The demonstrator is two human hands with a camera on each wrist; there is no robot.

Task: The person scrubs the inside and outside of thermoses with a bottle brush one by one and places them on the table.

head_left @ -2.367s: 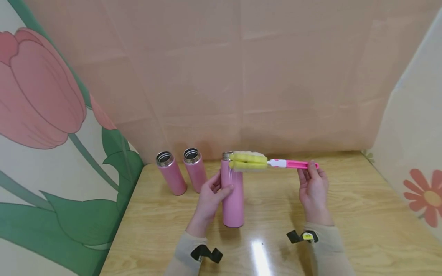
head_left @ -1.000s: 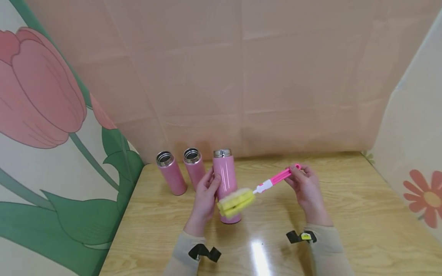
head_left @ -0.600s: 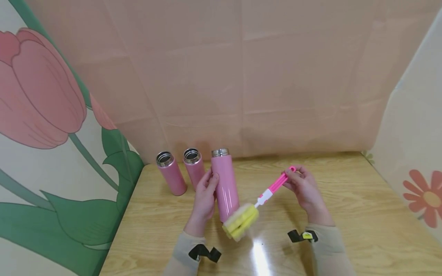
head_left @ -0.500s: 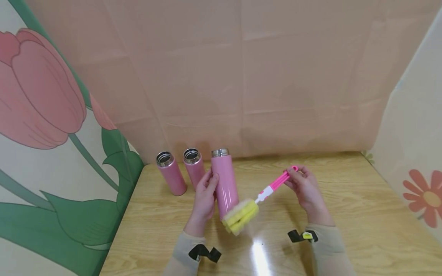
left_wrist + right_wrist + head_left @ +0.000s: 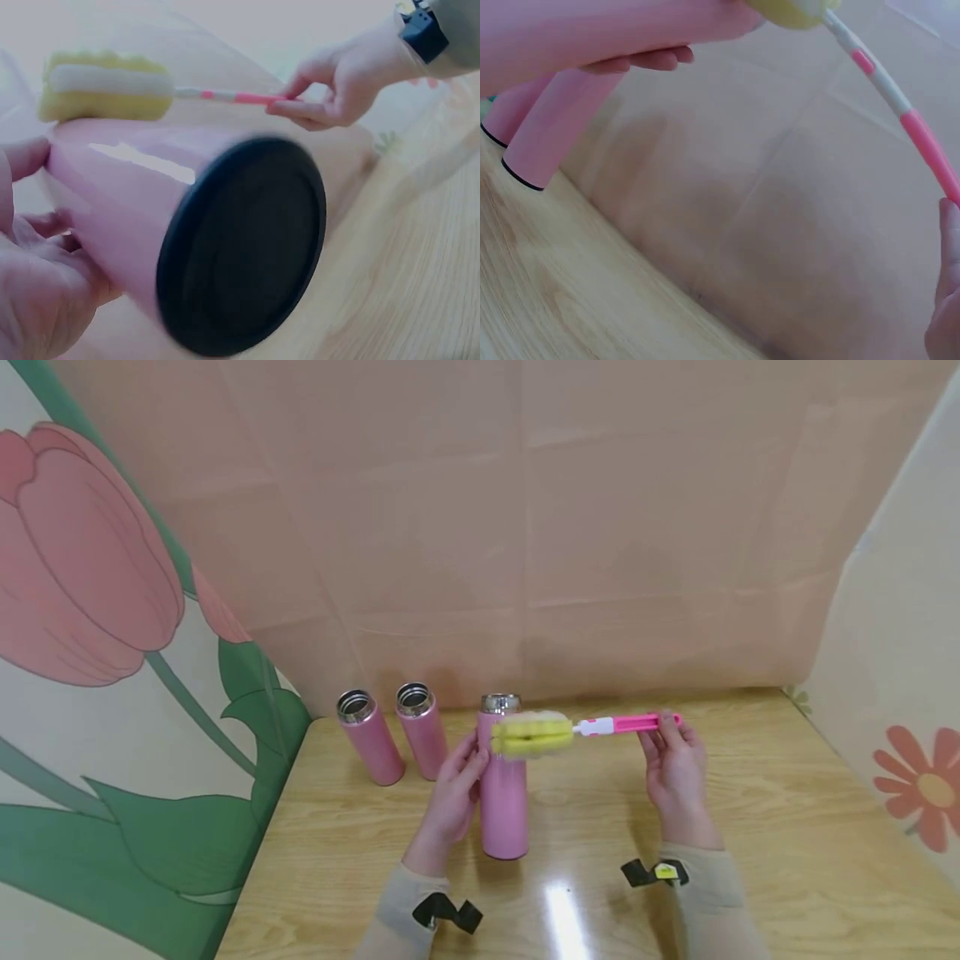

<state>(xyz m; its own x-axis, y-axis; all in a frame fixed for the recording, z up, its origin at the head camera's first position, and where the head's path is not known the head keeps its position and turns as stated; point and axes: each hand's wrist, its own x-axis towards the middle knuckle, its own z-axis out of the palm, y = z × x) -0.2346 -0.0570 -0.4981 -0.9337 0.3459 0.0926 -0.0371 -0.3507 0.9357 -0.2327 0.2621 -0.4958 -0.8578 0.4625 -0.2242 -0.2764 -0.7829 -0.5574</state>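
Observation:
In the head view my left hand (image 5: 452, 793) grips a pink thermos bottle (image 5: 504, 810) round its side. The bottle is held up off the table, its steel neck at the top; its black base (image 5: 244, 247) faces the left wrist camera. My right hand (image 5: 678, 772) pinches the pink handle end of a bottle brush (image 5: 633, 723). The brush lies level, its yellow and white sponge head (image 5: 532, 734) against the upper side of the bottle, outside the mouth. In the right wrist view the sponge is partly cut off by the frame's top.
Two more pink thermos bottles, one at the far left (image 5: 372, 739) and one beside it (image 5: 423, 735), stand uncapped at the back left of the wooden table (image 5: 787, 827). A peach cloth (image 5: 660, 527) hangs behind, and a flower-patterned wall (image 5: 97, 693) rises on the left.
The brush has swung up from a downward slant near the bottle's base to level near its neck. The bottle has shifted slightly right and become more upright; both grips hold.

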